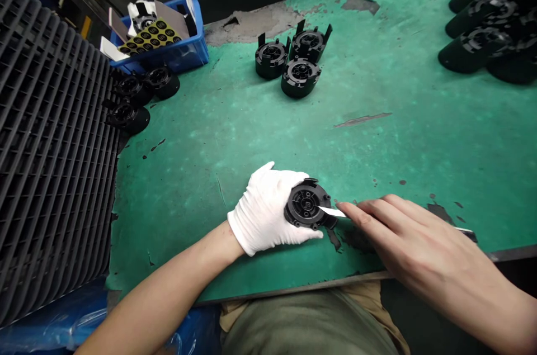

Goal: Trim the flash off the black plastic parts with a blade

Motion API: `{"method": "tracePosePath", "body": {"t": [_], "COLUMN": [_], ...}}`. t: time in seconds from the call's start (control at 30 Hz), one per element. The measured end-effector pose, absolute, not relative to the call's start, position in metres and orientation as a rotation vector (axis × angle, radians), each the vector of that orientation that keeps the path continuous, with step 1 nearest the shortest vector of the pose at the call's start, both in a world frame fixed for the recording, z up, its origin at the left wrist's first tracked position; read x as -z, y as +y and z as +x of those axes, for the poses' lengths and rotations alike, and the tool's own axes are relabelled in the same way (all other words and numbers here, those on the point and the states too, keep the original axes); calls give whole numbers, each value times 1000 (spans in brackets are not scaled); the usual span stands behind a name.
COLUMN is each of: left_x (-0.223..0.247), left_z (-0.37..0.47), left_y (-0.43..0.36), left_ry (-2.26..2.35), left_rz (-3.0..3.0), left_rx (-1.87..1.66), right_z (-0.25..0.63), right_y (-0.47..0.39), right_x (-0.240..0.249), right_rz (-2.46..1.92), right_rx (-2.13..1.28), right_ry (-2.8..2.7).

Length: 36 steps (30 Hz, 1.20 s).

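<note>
My left hand (271,209), in a white glove, is wrapped round a round black plastic part (308,204) close to the table's front edge. The part's ribbed face with its central hub is turned up. From the right, my bare right hand (403,232) grips a thin tool with a pale pointed blade (333,212). The blade's tip lies over the middle of the black part; whether it touches cannot be made out. Most of the tool's handle is hidden under my right hand, and its dark end shows beyond it.
Three similar black parts (300,76) stand at the back middle, more at the left beside a blue bin (184,56) and a cluster (474,47) at the back right. A grey ribbed rack (54,142) borders the green table (188,142) on the left.
</note>
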<state>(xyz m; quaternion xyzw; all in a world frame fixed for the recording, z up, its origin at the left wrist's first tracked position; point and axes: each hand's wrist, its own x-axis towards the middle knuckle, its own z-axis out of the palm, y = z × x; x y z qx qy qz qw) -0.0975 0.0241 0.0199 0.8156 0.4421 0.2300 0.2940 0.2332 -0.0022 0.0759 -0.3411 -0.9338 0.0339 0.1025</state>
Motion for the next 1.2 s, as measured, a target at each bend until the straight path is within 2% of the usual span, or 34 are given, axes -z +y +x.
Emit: {"method": "tracePosePath", "body": {"t": [0.53,1.2], "left_x": [-20,-19], "left_z": [-98,-96], "left_y": [25,25], "left_ry": [1172,1173], "left_rz": [2163,2170], "left_rx": [-616,-622], "right_z": [230,227], "right_y": [16,22], "right_x": [-85,-78], "right_rz": [-928,-867], "right_rx": [169,66], "right_ry": [-2894,-2869]}}
